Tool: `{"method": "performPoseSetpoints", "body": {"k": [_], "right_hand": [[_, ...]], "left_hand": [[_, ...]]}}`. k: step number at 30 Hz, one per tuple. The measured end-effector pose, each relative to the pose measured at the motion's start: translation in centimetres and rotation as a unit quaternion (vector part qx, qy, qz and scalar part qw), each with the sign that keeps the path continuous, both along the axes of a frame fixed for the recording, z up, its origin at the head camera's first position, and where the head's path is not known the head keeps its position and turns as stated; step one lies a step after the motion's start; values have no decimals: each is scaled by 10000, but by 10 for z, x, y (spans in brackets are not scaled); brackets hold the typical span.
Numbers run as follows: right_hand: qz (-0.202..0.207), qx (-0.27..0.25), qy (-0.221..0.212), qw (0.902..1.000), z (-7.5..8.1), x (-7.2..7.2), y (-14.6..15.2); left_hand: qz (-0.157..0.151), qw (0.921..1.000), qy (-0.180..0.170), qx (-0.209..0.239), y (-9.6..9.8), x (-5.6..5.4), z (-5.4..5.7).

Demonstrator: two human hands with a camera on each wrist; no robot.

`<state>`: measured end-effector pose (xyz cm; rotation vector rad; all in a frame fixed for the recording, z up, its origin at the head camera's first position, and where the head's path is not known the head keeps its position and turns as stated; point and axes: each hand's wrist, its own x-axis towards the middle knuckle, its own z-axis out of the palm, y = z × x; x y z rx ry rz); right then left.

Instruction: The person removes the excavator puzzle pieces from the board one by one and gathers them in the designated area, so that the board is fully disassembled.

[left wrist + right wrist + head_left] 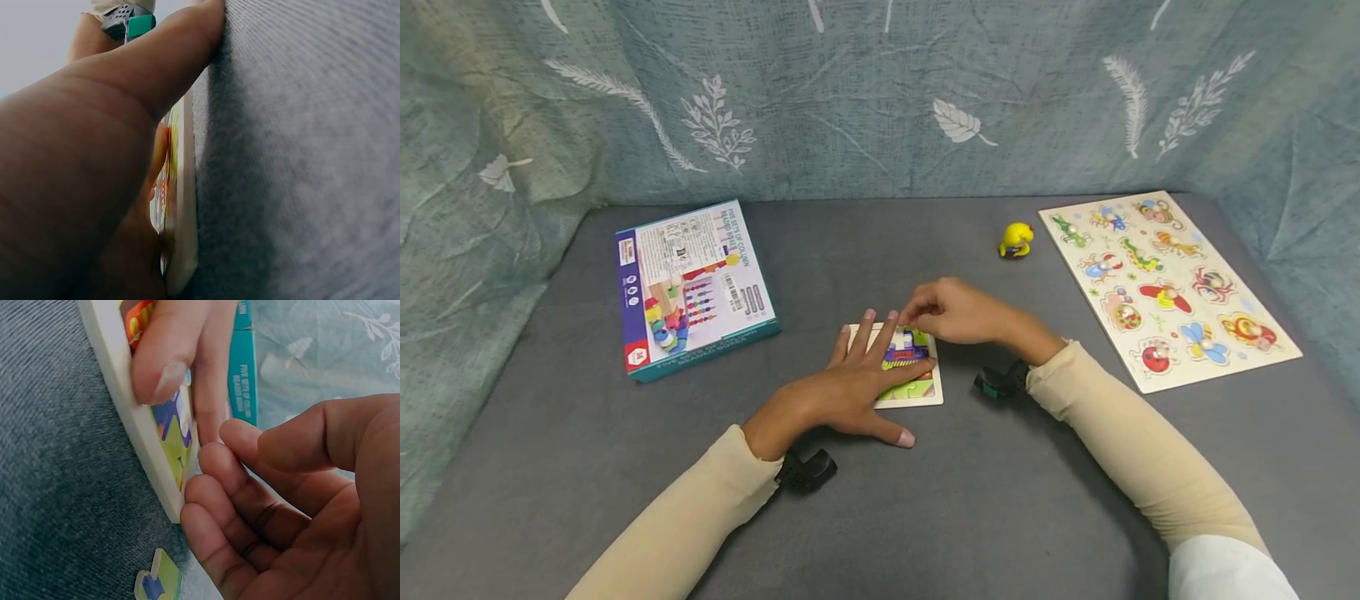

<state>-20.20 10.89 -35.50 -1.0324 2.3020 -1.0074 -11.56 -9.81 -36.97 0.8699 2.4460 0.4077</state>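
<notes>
A small jigsaw puzzle in a pale wooden frame [917,403] lies flat on the table, showing purple, red and green picture parts. My left hand [850,396] rests across it with fingers spread over the picture and thumb on the cloth. My right hand [958,312] is at the puzzle's far right corner, fingers loosely bent. In the right wrist view, its fingertips [195,515] are right at the frame's edge, with nothing seen between thumb and fingers. A loose green and blue puzzle piece [161,578] lies on the cloth near that corner; the right hand hides it in the head view.
A bead-set box [700,292] lies at the left. Toward the back right stands a small yellow toy duck [1017,239]. A wooden insect peg board [1172,287] lies at the right. A patterned curtain [880,100] hangs behind the grey table [970,508].
</notes>
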Motion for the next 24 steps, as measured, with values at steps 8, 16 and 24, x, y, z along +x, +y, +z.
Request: {"method": "performPoseSetpoints", "body": {"k": [8,16,24], "right_hand": [[183,104,248,9995,0,0,0],[366,282,682,9966,0,1,-3],[499,451,1104,9916,-2,5,-7]], "left_hand": [[-3,10000,8,-81,2,-1,1],[-23,10000,37,-44,1,-1,1],[-35,10000,90,-19,1,-1,1]]}}
